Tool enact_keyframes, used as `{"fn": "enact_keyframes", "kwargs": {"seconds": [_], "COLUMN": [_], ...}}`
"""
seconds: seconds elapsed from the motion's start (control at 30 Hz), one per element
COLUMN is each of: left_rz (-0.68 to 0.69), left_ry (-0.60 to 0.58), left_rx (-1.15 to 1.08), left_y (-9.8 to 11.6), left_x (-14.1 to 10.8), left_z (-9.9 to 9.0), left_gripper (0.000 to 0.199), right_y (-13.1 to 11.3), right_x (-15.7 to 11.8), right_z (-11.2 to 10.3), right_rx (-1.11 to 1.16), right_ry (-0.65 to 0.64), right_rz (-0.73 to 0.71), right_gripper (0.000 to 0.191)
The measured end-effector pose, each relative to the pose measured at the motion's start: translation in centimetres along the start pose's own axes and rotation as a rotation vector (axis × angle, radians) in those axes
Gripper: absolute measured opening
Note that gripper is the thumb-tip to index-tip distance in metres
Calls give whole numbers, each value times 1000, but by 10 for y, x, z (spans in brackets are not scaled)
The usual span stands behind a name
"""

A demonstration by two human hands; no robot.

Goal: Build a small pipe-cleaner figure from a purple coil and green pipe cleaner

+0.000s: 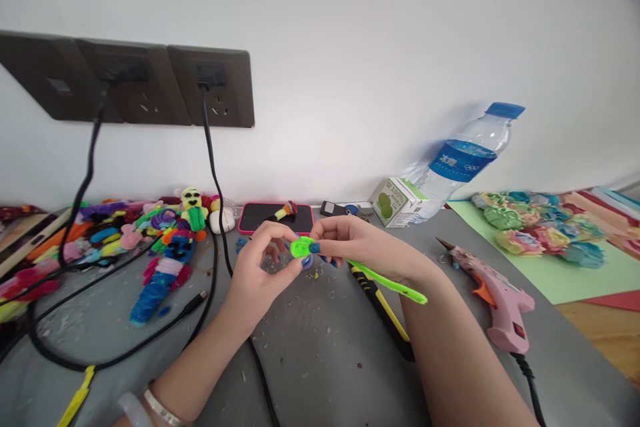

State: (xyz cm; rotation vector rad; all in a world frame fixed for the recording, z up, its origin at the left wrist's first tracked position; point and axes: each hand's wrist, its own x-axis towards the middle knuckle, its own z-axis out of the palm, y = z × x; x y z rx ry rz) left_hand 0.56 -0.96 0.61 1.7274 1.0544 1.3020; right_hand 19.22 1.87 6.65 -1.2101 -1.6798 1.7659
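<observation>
A bright green pipe cleaner (387,282) is wound into a small flat coil at one end, held up over the grey table. My left hand (253,277) pinches the coil's left and lower edge between thumb and fingers. From the other side, my right hand (363,247) presses thumb and fingers on the coil's right edge. The loose tail of the pipe cleaner runs out beneath the right palm toward the lower right. Something purple (307,263) shows just under the coil, partly hidden by the fingers.
Colourful fuzzy craft pieces (120,233) and a blue pipe-cleaner figure (165,277) lie left, among black cables (215,160). Behind my hands is a phone (260,216). A yellow-black cutter (383,310), pink glue gun (500,300), juice carton (395,202) and water bottle (463,160) are right.
</observation>
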Motion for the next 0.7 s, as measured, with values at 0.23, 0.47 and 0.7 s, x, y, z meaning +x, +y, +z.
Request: {"fn": "enact_keyframes", "kwargs": {"seconds": [0.23, 0.47, 0.7], "left_rz": [9, 40, 15], "left_ry": [-33, -52, -69], "left_rx": [26, 29, 59], "left_y": [1, -1, 1], "left_x": [0, -1, -1], "left_z": [0, -2, 0], "left_gripper": [21, 25, 29], "right_y": [-3, -3, 0], "right_x": [-3, -6, -5], "right_z": [-2, -6, -8], "right_rx": [-23, -29, -28], "right_ry": [-5, -34, -65], "right_rz": [10, 11, 9], "right_gripper": [26, 25, 18]}}
